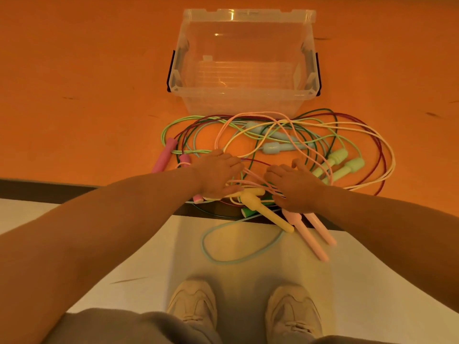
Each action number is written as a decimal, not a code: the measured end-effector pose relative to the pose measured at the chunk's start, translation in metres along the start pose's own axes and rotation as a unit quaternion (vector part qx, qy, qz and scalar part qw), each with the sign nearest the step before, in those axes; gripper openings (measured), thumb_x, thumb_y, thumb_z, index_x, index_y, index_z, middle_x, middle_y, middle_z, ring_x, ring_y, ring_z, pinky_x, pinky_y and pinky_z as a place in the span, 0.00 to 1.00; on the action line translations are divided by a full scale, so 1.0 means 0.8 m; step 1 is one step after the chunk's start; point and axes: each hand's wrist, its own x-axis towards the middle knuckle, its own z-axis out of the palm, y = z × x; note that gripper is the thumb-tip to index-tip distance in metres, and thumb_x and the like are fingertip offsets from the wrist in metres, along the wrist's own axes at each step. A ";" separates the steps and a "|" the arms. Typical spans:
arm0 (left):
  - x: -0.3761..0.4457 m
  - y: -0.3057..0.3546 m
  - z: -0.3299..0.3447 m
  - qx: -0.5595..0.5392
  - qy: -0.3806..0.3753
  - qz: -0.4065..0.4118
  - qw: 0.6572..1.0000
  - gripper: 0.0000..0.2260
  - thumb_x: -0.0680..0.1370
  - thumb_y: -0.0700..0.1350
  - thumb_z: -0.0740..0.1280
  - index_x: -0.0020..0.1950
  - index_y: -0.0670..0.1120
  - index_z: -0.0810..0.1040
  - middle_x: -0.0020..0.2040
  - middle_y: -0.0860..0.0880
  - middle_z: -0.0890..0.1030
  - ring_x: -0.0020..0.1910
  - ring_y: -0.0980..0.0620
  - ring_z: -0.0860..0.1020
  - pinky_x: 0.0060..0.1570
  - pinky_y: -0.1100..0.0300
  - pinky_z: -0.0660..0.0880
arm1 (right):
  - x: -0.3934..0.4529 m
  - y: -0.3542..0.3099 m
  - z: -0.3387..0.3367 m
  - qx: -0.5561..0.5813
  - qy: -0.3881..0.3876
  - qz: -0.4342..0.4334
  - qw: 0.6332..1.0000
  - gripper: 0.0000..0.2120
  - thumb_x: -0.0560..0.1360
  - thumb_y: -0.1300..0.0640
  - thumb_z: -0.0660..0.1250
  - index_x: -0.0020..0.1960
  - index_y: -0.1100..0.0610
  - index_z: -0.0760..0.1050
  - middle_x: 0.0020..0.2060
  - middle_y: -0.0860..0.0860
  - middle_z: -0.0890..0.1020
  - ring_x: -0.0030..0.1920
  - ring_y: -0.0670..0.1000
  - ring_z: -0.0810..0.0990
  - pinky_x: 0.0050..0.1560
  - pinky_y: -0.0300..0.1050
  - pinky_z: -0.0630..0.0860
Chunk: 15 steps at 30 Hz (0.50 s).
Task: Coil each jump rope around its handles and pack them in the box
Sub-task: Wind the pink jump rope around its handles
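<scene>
- At the top centre of the frame we see a clear plastic box (244,63) with dark latches on its sides, standing open on the orange table (82,90).
- Just below the box, a tangle of jump ropes (273,135) spreads across the middle of the frame: green, dark red, pale pink, yellow and light blue cords cross over one another, so no one rope lies free of the rest.
- Pale blue handles (273,145) lie in the middle of the tangle, light green handles (340,162) at centre right, and a pink handle (165,155) at centre left.
- At the table's near edge, a yellow handle (263,209) and two pale pink handles (310,232) stick out over the edge toward the bottom of the frame, with a dark green handle (248,211) tucked beside the yellow one.
- A light blue loop (238,244) hangs below the edge, over the white floor (139,269) and our pale shoes (293,311).
- Our left hand (218,175) lies palm down on the cords, fingers fairly straight, thumb near the yellow handle; it does not seem to grip anything.
- Our right hand (291,187) rests on the cords at the tops of the pale pink handles, fingers bent; whether it actually clasps them we cannot tell from this angle.
</scene>
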 end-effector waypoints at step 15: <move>0.055 0.033 0.003 0.040 -0.021 0.020 0.999 0.11 0.80 0.42 0.58 0.63 0.47 0.68 0.58 0.49 0.76 0.58 0.49 0.73 0.62 0.55 0.59 | -0.001 -0.011 0.018 0.102 -0.016 0.146 0.984 0.06 0.75 0.57 0.61 0.51 0.51 0.70 0.45 0.48 0.75 0.51 0.53 0.74 0.59 0.53 0.58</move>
